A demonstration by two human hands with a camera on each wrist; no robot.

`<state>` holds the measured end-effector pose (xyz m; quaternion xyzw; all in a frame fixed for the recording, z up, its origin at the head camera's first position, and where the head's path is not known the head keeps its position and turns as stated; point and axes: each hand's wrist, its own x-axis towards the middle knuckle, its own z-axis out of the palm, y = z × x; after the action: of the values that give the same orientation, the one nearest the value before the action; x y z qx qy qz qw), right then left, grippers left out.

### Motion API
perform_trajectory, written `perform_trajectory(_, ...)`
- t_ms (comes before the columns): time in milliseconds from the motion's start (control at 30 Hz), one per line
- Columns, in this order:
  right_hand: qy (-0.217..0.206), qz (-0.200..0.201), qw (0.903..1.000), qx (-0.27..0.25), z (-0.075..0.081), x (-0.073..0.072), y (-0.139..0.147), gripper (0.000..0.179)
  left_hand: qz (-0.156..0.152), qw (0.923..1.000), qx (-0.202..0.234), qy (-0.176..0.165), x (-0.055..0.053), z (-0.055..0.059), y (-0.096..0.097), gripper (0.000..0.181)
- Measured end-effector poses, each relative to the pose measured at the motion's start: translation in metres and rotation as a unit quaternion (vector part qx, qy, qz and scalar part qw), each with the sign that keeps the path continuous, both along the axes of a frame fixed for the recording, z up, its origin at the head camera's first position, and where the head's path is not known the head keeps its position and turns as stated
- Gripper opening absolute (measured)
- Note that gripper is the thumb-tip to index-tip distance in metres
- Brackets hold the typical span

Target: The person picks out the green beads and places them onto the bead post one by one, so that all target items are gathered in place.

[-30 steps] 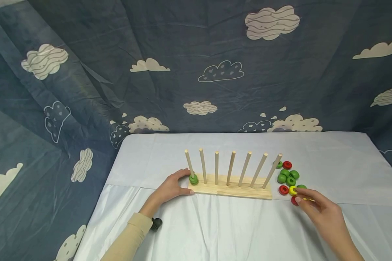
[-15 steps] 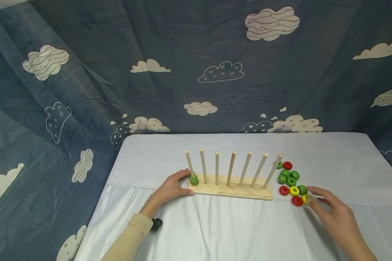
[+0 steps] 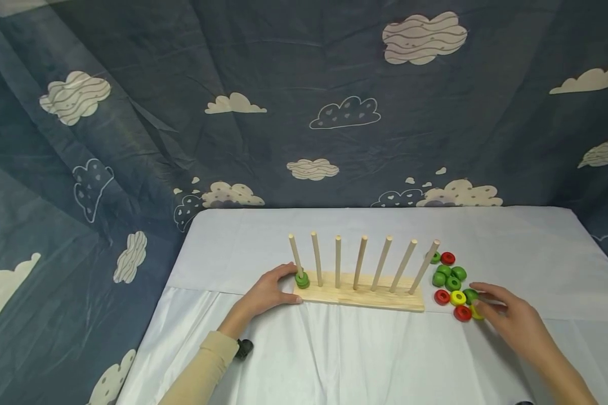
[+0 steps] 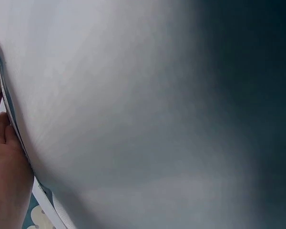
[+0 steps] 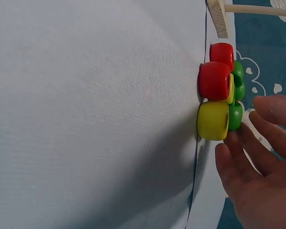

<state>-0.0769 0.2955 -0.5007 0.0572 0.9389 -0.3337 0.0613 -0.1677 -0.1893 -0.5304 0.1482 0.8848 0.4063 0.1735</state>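
Observation:
My left hand (image 3: 268, 289) holds the left end of a wooden peg stand (image 3: 380, 301), thumb at the front edge and fingers reaching behind. Green rings (image 3: 302, 280) sit on its leftmost peg; the other pegs are bare. To the right of the stand, my right hand (image 3: 517, 320) hovers beside a green ring (image 3: 470, 295) and a yellow ring (image 3: 477, 313), fingers loosely bent and apart. The right wrist view shows a gap between the thumb and the yellow ring (image 5: 213, 120); whether a fingertip touches the green ring (image 5: 235, 117) is unclear. The left wrist view barely shows the left hand (image 4: 7, 176).
Red rings (image 3: 462, 313) and another yellow ring (image 3: 457, 298) lie left of my right hand. Several green rings (image 3: 446, 275) cluster behind them, with a red ring (image 3: 448, 258) farthest back. A white cloth (image 3: 365, 360) covers the table; a dark cloud-print curtain (image 3: 284, 140) hangs behind.
My right hand has drawn back to the right from over the rings, uncovering the green and yellow ones, then edged slightly in beside them. My left hand stays on the stand.

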Motion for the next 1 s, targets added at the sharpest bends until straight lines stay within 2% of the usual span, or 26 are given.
perform_trajectory(333, -0.024, 0.013, 0.9996, 0.006, -0.007, -0.006, 0.004, 0.045, 0.000, 1.0000, -0.002, -0.001, 0.000, 0.000, 0.000, 0.079)
perform_trajectory(700, -0.006, -0.001, 1.0000, 0.007, -0.014, -0.009, 0.007, 0.043, 0.003, 1.0000, -0.004, 0.001, 0.000, 0.001, 0.001, 0.077)
perform_trajectory(867, 0.011, -0.032, 0.9994, 0.001, -0.013, -0.005, 0.004, 0.043, 0.007, 0.9999, -0.008, -0.003, 0.001, 0.001, 0.001, 0.078)
perform_trajectory(1000, 0.013, -0.090, 0.9957, -0.016, -0.007, -0.002, 0.001, 0.046, 0.005, 1.0000, -0.008, 0.000, 0.001, 0.000, 0.001, 0.078)
